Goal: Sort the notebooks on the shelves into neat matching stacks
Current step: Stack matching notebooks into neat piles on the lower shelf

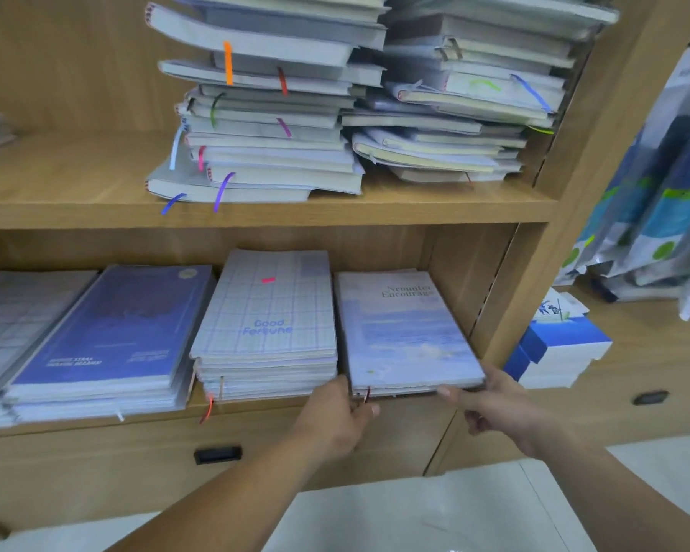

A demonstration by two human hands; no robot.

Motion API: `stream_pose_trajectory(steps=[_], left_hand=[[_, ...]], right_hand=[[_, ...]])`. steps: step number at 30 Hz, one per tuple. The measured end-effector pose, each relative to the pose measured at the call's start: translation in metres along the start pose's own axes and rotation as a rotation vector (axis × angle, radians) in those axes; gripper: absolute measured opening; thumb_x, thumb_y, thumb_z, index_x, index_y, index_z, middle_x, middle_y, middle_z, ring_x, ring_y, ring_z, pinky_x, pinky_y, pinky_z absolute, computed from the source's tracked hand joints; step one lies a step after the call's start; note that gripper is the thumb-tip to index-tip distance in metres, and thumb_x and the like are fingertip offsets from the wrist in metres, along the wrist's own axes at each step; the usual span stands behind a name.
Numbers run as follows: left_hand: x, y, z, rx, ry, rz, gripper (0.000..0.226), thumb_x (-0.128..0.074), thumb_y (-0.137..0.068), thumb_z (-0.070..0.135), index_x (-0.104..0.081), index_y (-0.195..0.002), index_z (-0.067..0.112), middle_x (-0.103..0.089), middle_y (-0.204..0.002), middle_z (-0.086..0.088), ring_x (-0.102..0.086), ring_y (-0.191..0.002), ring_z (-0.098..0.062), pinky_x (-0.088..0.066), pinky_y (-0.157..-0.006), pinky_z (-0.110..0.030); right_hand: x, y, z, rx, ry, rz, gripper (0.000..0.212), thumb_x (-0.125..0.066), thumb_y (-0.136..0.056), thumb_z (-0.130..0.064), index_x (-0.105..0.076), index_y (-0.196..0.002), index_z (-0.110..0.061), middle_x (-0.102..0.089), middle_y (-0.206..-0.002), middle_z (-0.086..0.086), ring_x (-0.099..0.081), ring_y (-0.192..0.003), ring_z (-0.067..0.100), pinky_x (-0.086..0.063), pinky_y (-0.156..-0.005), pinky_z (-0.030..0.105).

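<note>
Both of your hands are on the sky-print stack [403, 332], the rightmost pile on the lower shelf [76, 426], tight against the shelf's right wall. Your left hand [335, 412] is at its near left corner, fingers curled round the edge with the thumb tucked beneath. Your right hand [490, 408] grasps the near right corner, with the thumb lying along the front edge and the other fingers under the pile, mostly hidden. The stack lies flat, its near edge overhanging the shelf a little.

Just left of it, touching or nearly so, sits the grid-cover stack [267, 312] printed "Good Fortune" — taller, with a red ribbon dangling from its near edge. Further left lies the dark blue stack [112, 328], and at the far left a pale checked stack [13, 312], partly cut off.

On the upper shelf [76, 185] two untidy piles stand side by side — the left pile [263, 125] with coloured ribbons hanging out, the right pile [463, 105] leaning against it.

Below the lower shelf there's a drawer handle [217, 454]. To the right of the unit sits a blue and white box [562, 348].
</note>
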State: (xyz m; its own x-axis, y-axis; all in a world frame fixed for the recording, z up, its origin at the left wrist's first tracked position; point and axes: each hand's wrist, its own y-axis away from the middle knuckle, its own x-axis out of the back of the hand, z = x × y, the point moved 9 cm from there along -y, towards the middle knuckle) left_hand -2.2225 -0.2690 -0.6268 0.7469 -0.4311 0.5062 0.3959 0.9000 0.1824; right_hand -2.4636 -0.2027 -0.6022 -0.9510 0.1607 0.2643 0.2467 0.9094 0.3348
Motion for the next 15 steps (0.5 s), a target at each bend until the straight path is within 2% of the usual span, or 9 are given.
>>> stream_pose_trajectory(steps=[2,5,6,9,12,13,15], left_hand=[[-0.003,-0.005,-0.007,0.011,0.055,0.043,0.014,-0.065,-0.093,0.037,-0.058,-0.101,0.029,-0.066,-0.067,0.008,-0.070,-0.064,-0.024,-0.063,-0.071,-0.047],[0.000,-0.013,-0.006,-0.042,0.014,0.145,0.027,-0.057,-0.086,0.052,-0.062,-0.099,0.028,-0.063,-0.067,0.009,-0.072,-0.076,-0.031,-0.060,-0.073,-0.043],[0.002,-0.014,-0.006,-0.037,0.004,0.170,0.032,-0.056,-0.086,0.054,-0.063,-0.097,0.025,-0.064,-0.065,0.007,-0.072,-0.075,-0.030,-0.059,-0.072,-0.041],[0.009,-0.016,-0.010,0.018,-0.018,0.281,0.045,-0.053,-0.087,0.058,-0.063,-0.075,0.015,-0.068,-0.059,-0.002,-0.069,-0.064,-0.028,-0.059,-0.067,-0.040],[0.011,-0.014,-0.007,0.053,0.009,0.342,0.046,-0.054,-0.094,0.053,-0.059,-0.068,0.015,-0.068,-0.061,-0.006,-0.068,-0.066,-0.028,-0.056,-0.067,-0.037],[0.011,-0.014,-0.005,0.042,0.003,0.346,0.042,-0.055,-0.098,0.048,-0.056,-0.070,0.017,-0.067,-0.065,-0.007,-0.068,-0.071,-0.029,-0.053,-0.066,-0.034],[0.006,-0.010,0.000,0.019,-0.001,0.328,0.035,-0.051,-0.102,0.044,-0.051,-0.077,0.020,-0.064,-0.074,-0.007,-0.065,-0.080,-0.033,-0.047,-0.067,-0.034]], right_hand=[[-0.002,-0.001,0.000,0.021,-0.005,0.041,0.039,-0.087,-0.079,-0.034,-0.068,-0.113,-0.025,-0.056,-0.064,0.003,-0.050,-0.059,0.024,-0.052,-0.060,0.036],[0.004,-0.006,0.006,0.032,-0.009,0.174,0.056,-0.085,-0.079,-0.046,-0.056,-0.108,-0.009,-0.049,-0.057,0.005,-0.049,-0.051,0.023,-0.047,-0.053,0.034],[0.006,-0.009,0.009,0.030,-0.015,0.223,0.061,-0.085,-0.077,-0.050,-0.051,-0.107,-0.009,-0.048,-0.057,0.005,-0.048,-0.049,0.023,-0.045,-0.051,0.032],[0.010,-0.014,0.008,0.045,-0.030,0.353,0.068,-0.085,-0.076,-0.052,-0.053,-0.122,-0.014,-0.048,-0.065,0.007,-0.045,-0.051,0.022,-0.041,-0.046,0.029],[0.008,-0.018,0.008,0.046,-0.042,0.407,0.083,-0.085,-0.075,-0.054,-0.053,-0.139,-0.012,-0.055,-0.077,0.008,-0.049,-0.053,0.023,-0.044,-0.048,0.028],[0.005,-0.018,0.008,0.042,-0.046,0.399,0.082,-0.085,-0.076,-0.053,-0.053,-0.141,-0.014,-0.058,-0.081,0.010,-0.050,-0.053,0.024,-0.044,-0.048,0.029],[-0.002,-0.019,0.008,0.047,-0.107,0.339,0.064,-0.085,-0.079,-0.045,-0.056,-0.130,-0.021,-0.060,-0.080,0.014,-0.046,-0.053,0.025,-0.043,-0.050,0.030]])
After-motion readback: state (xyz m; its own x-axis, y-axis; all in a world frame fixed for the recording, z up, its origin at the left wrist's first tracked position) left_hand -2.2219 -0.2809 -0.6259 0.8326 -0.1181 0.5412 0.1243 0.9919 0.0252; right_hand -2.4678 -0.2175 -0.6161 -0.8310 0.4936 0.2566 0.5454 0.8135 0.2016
